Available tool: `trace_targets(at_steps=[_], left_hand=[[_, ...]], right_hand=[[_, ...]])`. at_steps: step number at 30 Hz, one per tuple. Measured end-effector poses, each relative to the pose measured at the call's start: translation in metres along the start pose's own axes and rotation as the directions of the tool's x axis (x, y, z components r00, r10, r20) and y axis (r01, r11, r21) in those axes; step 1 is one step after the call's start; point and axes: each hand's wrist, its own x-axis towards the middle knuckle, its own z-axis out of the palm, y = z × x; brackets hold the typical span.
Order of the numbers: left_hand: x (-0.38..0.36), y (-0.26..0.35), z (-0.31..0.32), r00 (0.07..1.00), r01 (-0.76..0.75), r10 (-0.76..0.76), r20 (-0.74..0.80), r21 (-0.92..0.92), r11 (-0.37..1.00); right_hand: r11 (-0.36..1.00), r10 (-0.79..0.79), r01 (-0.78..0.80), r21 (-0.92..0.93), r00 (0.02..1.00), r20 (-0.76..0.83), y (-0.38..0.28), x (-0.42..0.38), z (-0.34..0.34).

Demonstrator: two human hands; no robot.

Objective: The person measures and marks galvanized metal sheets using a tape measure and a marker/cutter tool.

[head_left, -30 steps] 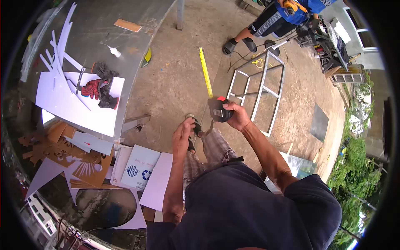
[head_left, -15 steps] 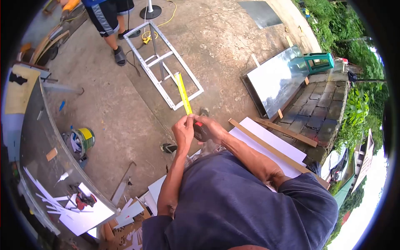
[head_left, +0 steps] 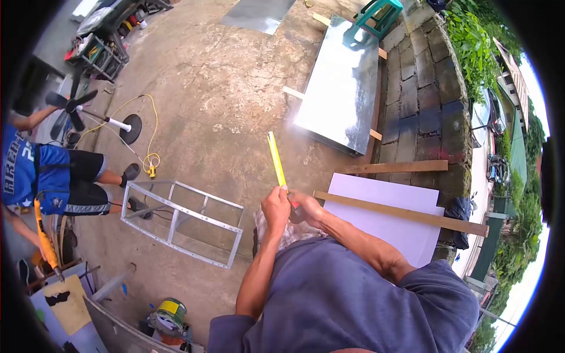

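Observation:
My left hand [head_left: 275,207] pinches the yellow blade of a tape measure [head_left: 276,159] near where it leaves the case. The blade points forward, its far end free above the concrete floor. My right hand [head_left: 307,208] is closed around the case, which is mostly hidden by the fingers, with a bit of red showing. Left of my hands, a grey metal frame [head_left: 175,226] with crossbars rests on the floor, touched by neither hand. To the right of my right hand lie white sheets [head_left: 376,229] with a long wooden strip [head_left: 406,216] across them.
A shiny metal sheet-covered box [head_left: 341,88] sits beside a block wall [head_left: 406,100], near a green stool [head_left: 379,15]. At left, another person [head_left: 41,170] in blue holds an orange power tool [head_left: 46,238] near a stand fan [head_left: 72,105]. A bucket [head_left: 170,312] stands lower left.
My view has turned right, and the tape blade, which overlapped the metal frame, now lies to its right. Both hands keep their hold. More of the other person and the fan have come into view.

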Motion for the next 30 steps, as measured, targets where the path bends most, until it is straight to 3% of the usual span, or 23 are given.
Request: trace_targets(at_steps=[4,7,10,12,13,14,16,17,18,19,21,23,24,30], left_hand=[[0.058,0.016,0.015,0.990,-0.036,0.021,0.142,0.103,0.994],[0.116,0.013,0.024,0.983,-0.054,0.037,0.182,0.090,0.995],[0.193,0.023,0.020,0.988,-0.082,0.067,0.140,0.104,0.991],[0.258,0.011,0.018,0.994,-0.051,0.040,0.107,0.108,0.993],[0.292,0.004,0.016,0.996,-0.083,0.082,0.031,0.034,0.996],[0.327,0.010,0.008,0.999,0.043,-0.042,0.009,-0.177,0.983],[0.392,0.036,-0.020,0.984,0.124,-0.156,-0.083,-0.301,0.945],[0.426,0.038,-0.031,0.971,0.202,-0.233,-0.052,-0.347,0.916],[0.455,0.039,-0.037,0.954,0.252,-0.299,-0.027,-0.470,0.846],[0.474,0.041,-0.044,0.957,0.269,-0.288,0.019,-0.422,0.866],[0.526,0.054,-0.044,0.969,0.245,-0.222,0.105,-0.350,0.904],[0.566,0.067,-0.022,0.957,0.284,-0.240,0.160,-0.376,0.882],[0.585,0.072,-0.008,0.953,0.292,-0.234,0.191,-0.377,0.879],[0.694,0.110,0.084,0.919,0.337,-0.204,0.336,-0.407,0.849]], right_hand=[[0.994,0.048,-0.046,0.101,0.999,-0.018,-0.042,0.024,-0.012],[0.988,-0.058,0.071,0.138,0.994,-0.092,-0.067,0.074,-0.017],[1.000,-0.013,0.015,0.016,0.994,-0.107,-0.131,0.096,0.002],[0.998,0.042,-0.043,-0.055,0.999,-0.029,-0.172,0.130,0.004],[0.993,0.089,-0.088,-0.084,0.996,0.010,-0.187,0.141,0.008],[0.979,0.099,-0.107,-0.175,0.994,-0.054,-0.227,0.132,0.034],[0.908,-0.026,0.011,-0.420,0.999,-0.031,-0.260,0.157,0.034],[0.850,-0.097,0.081,-0.520,0.995,-0.005,-0.276,0.171,0.034],[0.918,-0.002,0.001,-0.396,1.000,-0.001,-0.297,0.175,0.035],[0.932,0.085,-0.076,-0.355,0.996,0.010,-0.316,0.179,0.030],[0.939,0.034,-0.023,-0.343,0.999,0.026,-0.356,0.179,0.028],[0.979,0.037,-0.044,-0.197,0.999,-0.038,-0.393,0.176,0.026],[0.996,0.059,-0.056,-0.074,0.998,0.033,-0.403,0.180,0.014],[0.988,0.090,-0.089,0.129,0.996,0.001,-0.473,0.193,-0.043]])
